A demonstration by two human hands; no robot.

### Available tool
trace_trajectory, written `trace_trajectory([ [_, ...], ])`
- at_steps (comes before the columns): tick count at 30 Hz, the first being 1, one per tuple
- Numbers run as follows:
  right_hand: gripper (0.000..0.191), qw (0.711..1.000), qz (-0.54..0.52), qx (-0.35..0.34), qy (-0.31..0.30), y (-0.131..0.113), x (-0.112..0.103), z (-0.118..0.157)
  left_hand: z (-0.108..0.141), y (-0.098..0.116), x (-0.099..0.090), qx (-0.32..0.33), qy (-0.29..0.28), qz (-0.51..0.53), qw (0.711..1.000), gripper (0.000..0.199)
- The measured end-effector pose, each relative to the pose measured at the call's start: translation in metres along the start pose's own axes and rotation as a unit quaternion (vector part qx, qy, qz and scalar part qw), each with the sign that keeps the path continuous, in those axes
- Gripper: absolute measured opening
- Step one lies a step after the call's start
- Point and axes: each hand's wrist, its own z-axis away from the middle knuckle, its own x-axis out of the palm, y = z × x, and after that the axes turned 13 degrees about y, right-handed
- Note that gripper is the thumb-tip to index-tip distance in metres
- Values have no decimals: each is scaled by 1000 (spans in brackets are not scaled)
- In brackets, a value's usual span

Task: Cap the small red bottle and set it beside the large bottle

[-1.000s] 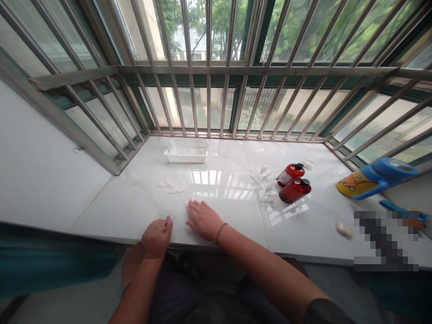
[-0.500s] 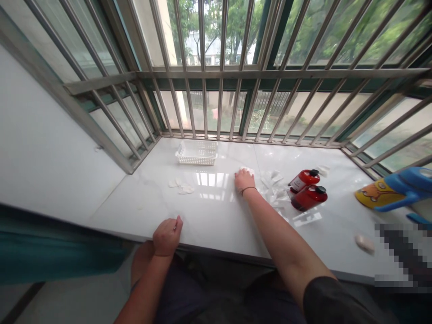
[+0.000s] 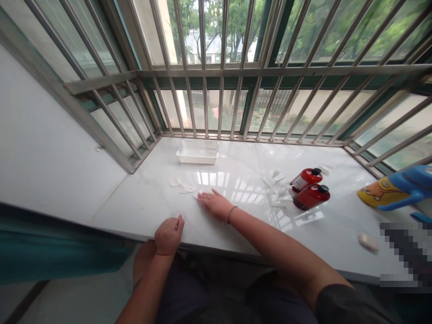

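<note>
My right hand (image 3: 216, 206) lies palm down on the white counter, its fingers pressing a white tissue (image 3: 197, 195) against the surface. Only a small edge of the tissue shows at the fingertips; the rest is hidden under the hand. Just beyond it are several thin white scraps (image 3: 182, 186), apart from the hand. My left hand (image 3: 168, 236) rests as a fist on the counter's front edge, thumb on top, with nothing visible in it.
A white perforated basket (image 3: 198, 155) stands near the window bars. To the right are crumpled clear-white wrappers (image 3: 277, 191), two red bottles (image 3: 308, 180) with black caps, a blue-yellow jug (image 3: 388, 191) and a pale oval object (image 3: 368, 242). A wall (image 3: 50, 135) bounds the left.
My right hand has swept left and nearer me across the counter with the tissue, from beside the wrappers to beside the white scraps. My left fist has stayed put.
</note>
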Motion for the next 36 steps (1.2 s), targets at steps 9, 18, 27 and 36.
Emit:
trace_trajectory([
  [9,66,943,105,305,83,79,-48,-30,-1,2,-1,-20,4,-1,1000,49],
  [18,58,1000,1,1,27,-86,43,7,0,-2,0,-4,-12,11,1000,49],
  [27,54,991,47,119,35,11,-10,26,-1,0,-1,-9,-2,9,1000,49],
  [36,69,891,162,414,92,19,-15,162,0,-1,0,-8,2,3,1000,49],
])
